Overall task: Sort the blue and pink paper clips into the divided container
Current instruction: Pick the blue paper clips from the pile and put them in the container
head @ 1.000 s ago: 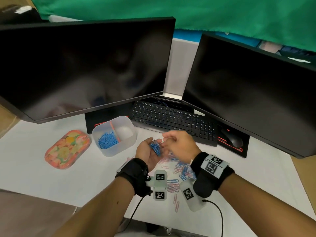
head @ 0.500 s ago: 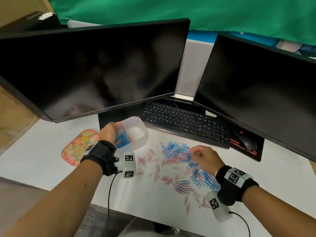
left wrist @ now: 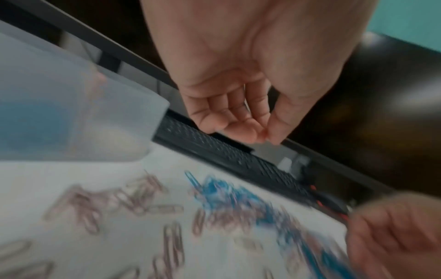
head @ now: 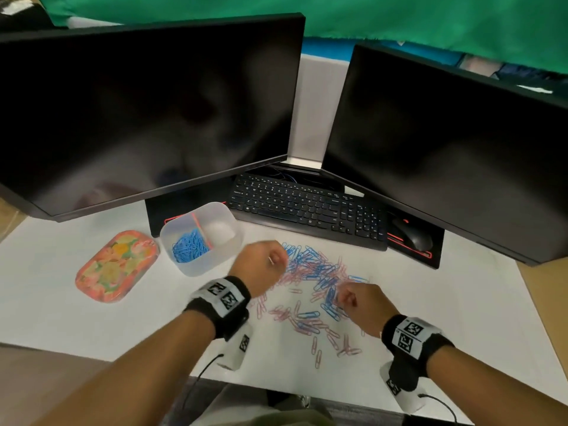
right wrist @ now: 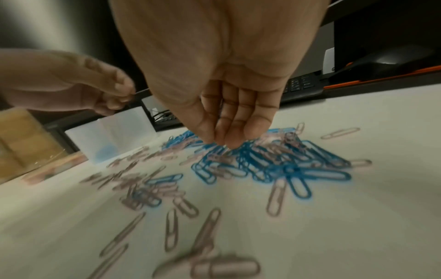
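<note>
A clear divided container (head: 196, 272) stands left of centre; its left compartment holds blue paper clips (head: 190, 245), and the right compartment looks bare. A mixed pile of blue and pink clips (head: 313, 269) lies on the white sheet. My left hand (head: 270, 259) hovers over the pile's left edge, and the left wrist view shows my left hand (left wrist: 264, 137) loosely curled and holding nothing. At the pile's right side, my right hand (head: 341, 299) reaches down. In the right wrist view, that right hand (right wrist: 219, 143) pinches at blue clips (right wrist: 274, 160) on top. Loose pink clips (right wrist: 171, 226) lie nearer me.
A floral tray (head: 115, 265) lies left of the container. Behind the pile are a black keyboard (head: 307, 207) and a mouse (head: 412, 236), under two dark monitors (head: 147, 112). The white sheet's front edge (head: 276, 385) is close to my wrists.
My left hand carried blue clips to the container, let them go in the left compartment, and has come back empty to the pile. My right hand went down to the pile.
</note>
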A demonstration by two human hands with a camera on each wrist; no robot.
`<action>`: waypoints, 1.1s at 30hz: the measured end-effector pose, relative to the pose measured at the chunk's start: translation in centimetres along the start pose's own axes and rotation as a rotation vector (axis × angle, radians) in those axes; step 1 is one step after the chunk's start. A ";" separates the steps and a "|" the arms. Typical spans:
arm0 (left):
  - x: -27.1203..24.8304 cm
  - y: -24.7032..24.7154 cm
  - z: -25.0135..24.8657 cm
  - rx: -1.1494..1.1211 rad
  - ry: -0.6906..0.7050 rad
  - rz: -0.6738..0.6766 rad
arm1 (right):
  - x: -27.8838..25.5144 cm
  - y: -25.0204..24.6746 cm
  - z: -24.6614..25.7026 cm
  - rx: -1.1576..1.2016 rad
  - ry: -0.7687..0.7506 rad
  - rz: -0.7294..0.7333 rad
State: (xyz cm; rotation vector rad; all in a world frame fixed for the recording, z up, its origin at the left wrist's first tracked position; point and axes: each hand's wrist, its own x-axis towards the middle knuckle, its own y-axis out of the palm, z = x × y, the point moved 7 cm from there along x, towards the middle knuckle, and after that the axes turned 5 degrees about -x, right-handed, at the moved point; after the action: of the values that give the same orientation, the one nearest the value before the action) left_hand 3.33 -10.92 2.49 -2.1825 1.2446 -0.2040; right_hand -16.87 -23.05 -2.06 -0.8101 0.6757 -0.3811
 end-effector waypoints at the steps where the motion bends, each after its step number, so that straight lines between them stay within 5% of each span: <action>1: -0.2 1.9 -0.2 0.043 0.010 0.085 | -0.2 0.5 0.1 -0.013 -0.012 0.005; 9: -1.4 11.3 0.7 0.472 0.028 0.427 | -0.5 3.2 0.8 -0.193 -0.029 0.011; 15: -1.1 12.0 1.1 0.594 0.025 0.415 | -0.1 4.1 1.1 -0.214 -0.074 -0.023; 25: -0.1 9.3 1.6 0.258 -0.015 0.295 | 0.4 3.2 0.6 -0.086 -0.091 -0.065; 29: -0.1 8.1 1.9 0.040 -0.014 0.242 | 0.8 2.3 -0.6 0.153 0.030 -0.064; 33: -0.4 8.4 3.2 -0.130 -0.105 0.307 | 1.2 2.4 -2.0 0.643 0.227 0.053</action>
State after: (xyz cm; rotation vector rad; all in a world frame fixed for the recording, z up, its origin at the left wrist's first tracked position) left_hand -1.67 -12.33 -4.79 -2.0439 1.5472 0.1184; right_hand -17.21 -23.21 -5.35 -0.1378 0.7254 -0.6073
